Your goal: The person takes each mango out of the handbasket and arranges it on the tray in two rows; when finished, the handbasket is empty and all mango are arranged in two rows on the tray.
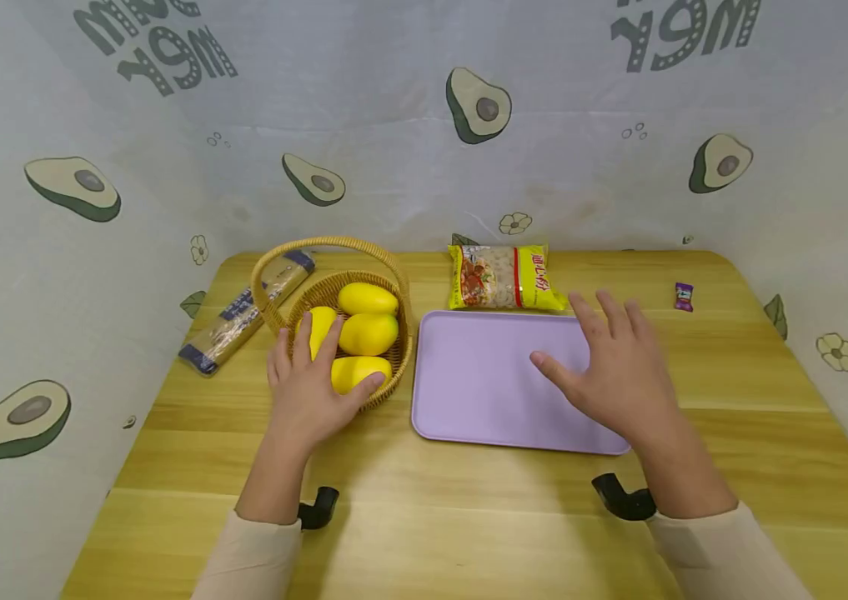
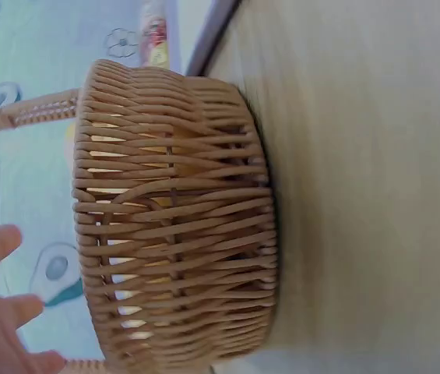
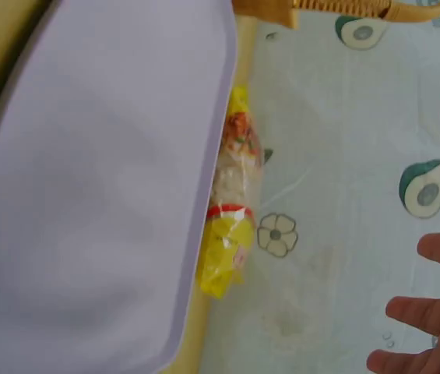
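Observation:
My left hand [image 1: 311,392] is spread above the near side of a wicker basket [image 1: 407,333] with a tall arched handle. Several yellow mangoes [image 1: 368,334] lie in the basket; the hand partly covers the nearer ones. In the left wrist view the basket's woven side [image 2: 173,218] fills the middle, and the fingers [image 2: 1,245] are apart from it. Over the right part of a lilac tray [image 1: 491,375] hovers my right hand [image 1: 619,379], fingers spread and holding nothing. The tray's bare surface [image 3: 103,187] shows large in the right wrist view.
Behind the tray lies a yellow-and-clear food packet [image 1: 502,277]. A long clear-and-blue package [image 1: 247,312] lies left of the basket, partly behind its handle. Far right on the wooden table [image 1: 424,533] sits a small purple wrapped sweet [image 1: 684,297]. Avocado-print cloth [image 1: 393,108] surrounds the table.

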Action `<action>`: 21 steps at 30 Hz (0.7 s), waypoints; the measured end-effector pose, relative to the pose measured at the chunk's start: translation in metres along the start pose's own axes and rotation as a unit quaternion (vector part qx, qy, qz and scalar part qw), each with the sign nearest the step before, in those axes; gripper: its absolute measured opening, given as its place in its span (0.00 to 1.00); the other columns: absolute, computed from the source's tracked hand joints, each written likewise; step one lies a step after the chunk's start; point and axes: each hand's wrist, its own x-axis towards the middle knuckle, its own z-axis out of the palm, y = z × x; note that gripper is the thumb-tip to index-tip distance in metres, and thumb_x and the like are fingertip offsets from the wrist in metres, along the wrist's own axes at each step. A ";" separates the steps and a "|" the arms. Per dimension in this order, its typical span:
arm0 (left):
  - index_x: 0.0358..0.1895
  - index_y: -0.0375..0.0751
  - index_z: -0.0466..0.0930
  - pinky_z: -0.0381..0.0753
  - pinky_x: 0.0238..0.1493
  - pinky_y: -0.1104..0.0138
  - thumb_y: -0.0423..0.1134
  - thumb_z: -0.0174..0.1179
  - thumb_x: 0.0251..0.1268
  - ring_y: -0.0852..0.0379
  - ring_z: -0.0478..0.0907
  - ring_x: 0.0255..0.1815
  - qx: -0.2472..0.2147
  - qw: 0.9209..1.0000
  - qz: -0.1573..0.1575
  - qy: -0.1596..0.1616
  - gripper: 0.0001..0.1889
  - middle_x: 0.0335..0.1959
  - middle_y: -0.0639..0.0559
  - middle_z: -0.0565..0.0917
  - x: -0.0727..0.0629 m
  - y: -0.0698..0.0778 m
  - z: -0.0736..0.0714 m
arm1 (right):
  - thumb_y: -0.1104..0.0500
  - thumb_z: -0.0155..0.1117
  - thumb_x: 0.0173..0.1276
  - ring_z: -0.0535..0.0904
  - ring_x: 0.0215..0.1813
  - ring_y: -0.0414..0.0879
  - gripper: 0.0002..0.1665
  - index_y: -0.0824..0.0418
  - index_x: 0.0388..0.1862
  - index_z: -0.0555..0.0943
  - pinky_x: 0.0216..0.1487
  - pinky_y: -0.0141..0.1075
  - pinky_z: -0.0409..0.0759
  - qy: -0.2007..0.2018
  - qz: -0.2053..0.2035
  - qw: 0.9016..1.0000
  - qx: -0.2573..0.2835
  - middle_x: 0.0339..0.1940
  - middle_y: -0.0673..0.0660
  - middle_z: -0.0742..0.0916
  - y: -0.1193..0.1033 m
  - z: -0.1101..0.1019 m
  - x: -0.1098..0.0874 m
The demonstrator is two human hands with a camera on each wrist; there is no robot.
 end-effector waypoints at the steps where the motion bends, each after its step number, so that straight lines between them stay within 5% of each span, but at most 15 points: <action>1: 0.83 0.58 0.52 0.36 0.75 0.28 0.73 0.56 0.63 0.27 0.32 0.83 -0.022 1.000 -0.004 0.014 0.48 0.86 0.41 0.40 -0.003 -0.002 0.000 | 0.29 0.63 0.66 0.52 0.77 0.80 0.58 0.58 0.83 0.56 0.73 0.74 0.51 0.004 -0.007 1.000 0.010 0.80 0.75 0.60 -0.002 0.001 -0.002; 5: 0.79 0.52 0.61 0.46 0.73 0.27 0.63 0.54 0.73 0.32 0.34 0.83 -0.116 0.990 -0.031 0.077 0.37 0.84 0.41 0.44 -0.011 -0.013 0.003 | 0.34 0.68 0.65 0.58 0.76 0.77 0.54 0.61 0.80 0.62 0.72 0.73 0.56 0.014 -0.030 0.998 0.057 0.78 0.73 0.64 -0.013 0.008 -0.012; 8: 0.76 0.48 0.65 0.56 0.72 0.31 0.57 0.52 0.77 0.36 0.40 0.82 -0.197 0.971 -0.070 0.115 0.31 0.82 0.41 0.46 -0.013 -0.022 0.007 | 0.37 0.70 0.65 0.61 0.76 0.74 0.51 0.61 0.78 0.65 0.71 0.72 0.60 0.010 -0.042 0.996 0.083 0.77 0.72 0.66 -0.024 0.016 -0.018; 14: 0.71 0.41 0.70 0.60 0.76 0.40 0.50 0.51 0.80 0.36 0.55 0.80 -0.355 0.909 -0.143 0.164 0.25 0.82 0.40 0.49 -0.007 -0.040 0.016 | 0.39 0.73 0.64 0.67 0.74 0.70 0.48 0.55 0.78 0.67 0.65 0.68 0.72 -0.002 -0.073 0.989 0.129 0.77 0.66 0.70 -0.047 0.040 -0.027; 21: 0.67 0.37 0.74 0.61 0.79 0.50 0.44 0.50 0.81 0.43 0.62 0.78 -0.471 0.843 -0.186 0.182 0.21 0.81 0.45 0.60 0.003 -0.053 0.029 | 0.37 0.74 0.62 0.72 0.73 0.63 0.47 0.50 0.77 0.69 0.63 0.62 0.78 -0.035 -0.110 0.981 0.154 0.75 0.60 0.74 -0.077 0.061 -0.033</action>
